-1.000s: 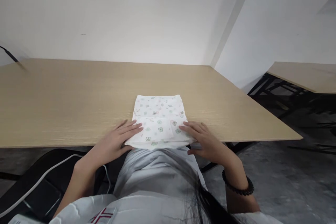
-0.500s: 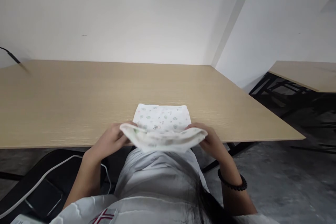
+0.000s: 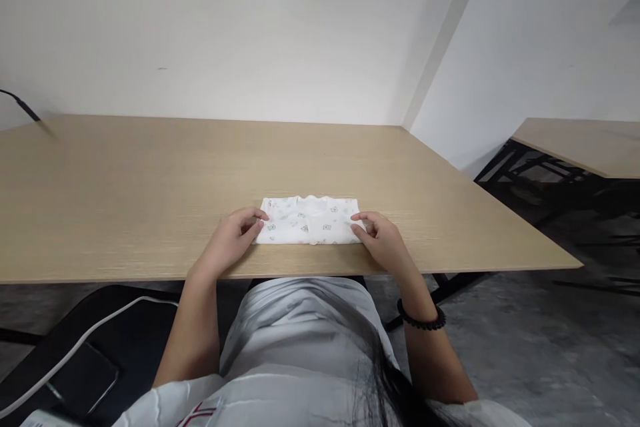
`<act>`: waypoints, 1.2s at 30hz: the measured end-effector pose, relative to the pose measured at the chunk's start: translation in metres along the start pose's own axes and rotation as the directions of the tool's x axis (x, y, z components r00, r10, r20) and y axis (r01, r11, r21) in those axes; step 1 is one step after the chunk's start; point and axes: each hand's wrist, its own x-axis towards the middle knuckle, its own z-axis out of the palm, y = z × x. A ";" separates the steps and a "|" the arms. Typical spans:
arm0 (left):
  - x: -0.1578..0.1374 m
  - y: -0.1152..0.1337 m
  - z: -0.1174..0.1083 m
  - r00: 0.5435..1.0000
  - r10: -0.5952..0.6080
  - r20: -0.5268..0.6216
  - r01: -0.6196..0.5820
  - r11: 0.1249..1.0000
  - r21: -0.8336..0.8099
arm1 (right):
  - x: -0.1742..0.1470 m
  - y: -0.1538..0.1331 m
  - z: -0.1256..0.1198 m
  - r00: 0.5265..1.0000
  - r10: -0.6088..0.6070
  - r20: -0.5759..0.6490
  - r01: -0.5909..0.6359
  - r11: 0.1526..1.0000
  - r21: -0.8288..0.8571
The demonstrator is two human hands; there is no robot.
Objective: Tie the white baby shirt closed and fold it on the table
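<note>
A small white garment (image 3: 311, 221) with a scattered print lies folded into a flat, wide strip near the table's front edge. What looks like a neckline shows along its far side, and a seam runs down the middle. My left hand (image 3: 233, 240) rests at the garment's left end, thumb and index fingertips touching the cloth with a gap between them. At the opposite end, my right hand (image 3: 383, 240) lies in a similar way, its thumb and forefinger apart on the fabric. The other fingers of both hands are partly hidden.
The garment is on a wide wood-toned table (image 3: 200, 167) that meets a white wall (image 3: 225, 47). A black cable end (image 3: 23, 105) hangs at the far left. Below left stands a black chair (image 3: 135, 347) crossed by a white cable (image 3: 90, 332). Another table (image 3: 580, 143) is at right.
The near part of the garment, which both hands held raised, has been folded away from me onto the rest. Both hands have moved forward and down, and their fingers have loosened.
</note>
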 end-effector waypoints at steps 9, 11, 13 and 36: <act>0.002 -0.004 0.010 0.988 0.047 -0.146 -0.034 0.995 0.093 | 0.007 0.004 0.005 0.999 -0.038 0.004 0.038 0.978 -0.204; -0.001 0.000 0.012 0.989 0.037 -0.140 -0.014 0.986 0.165 | 0.004 -0.002 0.004 1.000 -0.004 -0.020 -0.002 0.947 -0.323; -0.003 0.006 0.017 0.985 0.044 -0.170 0.004 0.962 0.274 | 0.002 -0.011 0.003 0.997 -0.015 -0.081 -0.022 0.899 -0.437; -0.003 -0.003 0.016 0.987 -0.141 -0.080 0.161 0.809 0.566 | 0.000 0.005 0.019 0.997 0.079 0.025 -0.059 0.888 -0.457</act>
